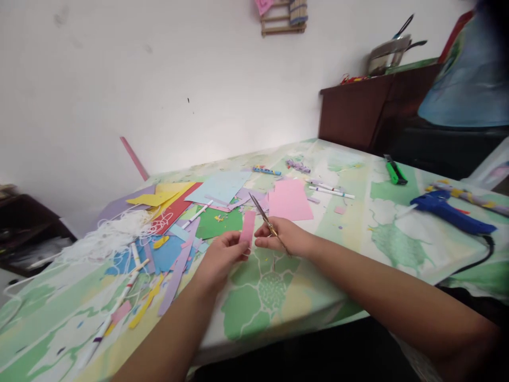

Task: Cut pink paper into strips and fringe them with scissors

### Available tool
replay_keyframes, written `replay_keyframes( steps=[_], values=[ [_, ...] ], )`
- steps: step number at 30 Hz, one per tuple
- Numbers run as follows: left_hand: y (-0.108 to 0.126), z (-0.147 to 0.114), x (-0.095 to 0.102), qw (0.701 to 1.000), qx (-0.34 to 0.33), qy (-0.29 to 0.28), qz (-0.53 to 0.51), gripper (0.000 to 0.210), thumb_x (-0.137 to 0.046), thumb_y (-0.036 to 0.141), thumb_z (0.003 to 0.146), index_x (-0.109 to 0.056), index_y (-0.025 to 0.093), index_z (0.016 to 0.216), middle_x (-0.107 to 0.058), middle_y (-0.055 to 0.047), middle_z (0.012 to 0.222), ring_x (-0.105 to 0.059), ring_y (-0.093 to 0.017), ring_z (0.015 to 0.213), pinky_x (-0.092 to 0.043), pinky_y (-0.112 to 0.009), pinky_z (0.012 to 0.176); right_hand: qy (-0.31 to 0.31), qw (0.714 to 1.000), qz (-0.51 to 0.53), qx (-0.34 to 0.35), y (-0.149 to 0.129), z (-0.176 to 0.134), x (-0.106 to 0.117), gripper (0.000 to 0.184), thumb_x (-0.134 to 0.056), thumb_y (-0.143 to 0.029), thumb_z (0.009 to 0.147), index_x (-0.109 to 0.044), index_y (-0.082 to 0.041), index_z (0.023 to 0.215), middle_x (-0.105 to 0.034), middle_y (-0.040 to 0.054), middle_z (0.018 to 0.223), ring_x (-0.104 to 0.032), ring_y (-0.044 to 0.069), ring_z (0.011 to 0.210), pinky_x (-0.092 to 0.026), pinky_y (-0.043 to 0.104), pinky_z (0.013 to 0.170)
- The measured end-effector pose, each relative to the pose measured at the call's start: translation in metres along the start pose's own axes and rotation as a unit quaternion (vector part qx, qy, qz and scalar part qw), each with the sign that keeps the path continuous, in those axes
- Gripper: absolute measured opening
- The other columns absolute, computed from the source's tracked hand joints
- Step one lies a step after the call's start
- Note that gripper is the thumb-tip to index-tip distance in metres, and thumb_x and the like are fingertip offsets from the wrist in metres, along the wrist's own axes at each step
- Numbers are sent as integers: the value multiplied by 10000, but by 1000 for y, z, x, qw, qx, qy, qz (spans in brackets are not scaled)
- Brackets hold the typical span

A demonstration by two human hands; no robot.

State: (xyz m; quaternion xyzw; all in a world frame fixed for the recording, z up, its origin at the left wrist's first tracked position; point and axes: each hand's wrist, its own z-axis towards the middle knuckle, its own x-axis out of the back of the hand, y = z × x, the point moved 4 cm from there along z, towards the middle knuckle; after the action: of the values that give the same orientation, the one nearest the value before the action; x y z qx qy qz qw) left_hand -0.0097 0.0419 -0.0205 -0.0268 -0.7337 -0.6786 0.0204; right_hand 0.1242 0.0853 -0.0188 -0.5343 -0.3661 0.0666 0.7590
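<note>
Between the thumb and fingers of my left hand (227, 249) a narrow pink paper strip (248, 227) stands nearly upright. Just right of it, my right hand (289, 236) is closed around a pair of scissors (264, 214), whose slim blades point up and away to the left. The blades appear close together and apart from the strip. Behind the hands lie a larger pink sheet (292, 200) and a green sheet (218, 222) strewn with small scraps. The scissors' handles are partly hidden by my fingers.
Left are tangled white string (119, 233), coloured paper sheets (170, 196) and several markers. On the right lie a blue glue gun (453, 211) with its cord, a green utility knife (395, 171) and a decorated stick (469, 197). A white wall (191, 69) rises behind the table.
</note>
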Motion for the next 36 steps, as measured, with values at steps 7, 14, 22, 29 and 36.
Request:
replay_keyframes(
  steps=[7, 14, 22, 29, 36],
  values=[
    [-2, -3, -11, 996, -23, -59, 68, 150, -558, 231, 606, -558, 157, 737, -562, 0, 644, -479, -88, 538, -343, -209, 511, 35, 989, 146, -7, -3, 0, 2, 224, -543, -344, 612, -436, -148, 616, -407, -55, 500, -375, 54, 435, -285, 172, 392],
    [0, -4, -9, 994, -32, -49, 90, 116, -533, 237, 625, -545, 158, 709, -531, 5, 607, -453, -91, 517, -324, -211, 497, 63, 990, 127, -23, 1, 0, 5, 181, -518, -306, 627, -420, -155, 612, -378, -65, 478, -347, 51, 423, -276, 174, 396],
    [4, -5, -6, 994, -32, -31, 98, 136, -496, 284, 656, -545, 158, 636, -495, 16, 539, -437, -86, 509, -310, -205, 509, 71, 987, 145, -11, 3, -1, 8, 167, -498, -294, 646, -407, -163, 596, -390, -60, 485, -353, 55, 429, -284, 179, 410],
    [5, -4, -2, 996, -26, -19, 78, 135, -483, 267, 644, -528, 156, 583, -493, 24, 527, -434, -82, 512, -333, -203, 527, 95, 981, 162, -45, 11, 3, 7, 165, -542, -283, 615, -427, -166, 634, -427, -53, 485, -375, 58, 425, -283, 175, 390],
    [5, -4, 1, 996, -12, 0, 83, 101, -475, 247, 622, -523, 163, 593, -516, 27, 543, -453, -80, 522, -365, -206, 544, 111, 980, 153, -68, 14, 4, 9, 157, -549, -288, 606, -445, -173, 638, -440, -43, 480, -395, 66, 420, -296, 180, 381]
  ],
)
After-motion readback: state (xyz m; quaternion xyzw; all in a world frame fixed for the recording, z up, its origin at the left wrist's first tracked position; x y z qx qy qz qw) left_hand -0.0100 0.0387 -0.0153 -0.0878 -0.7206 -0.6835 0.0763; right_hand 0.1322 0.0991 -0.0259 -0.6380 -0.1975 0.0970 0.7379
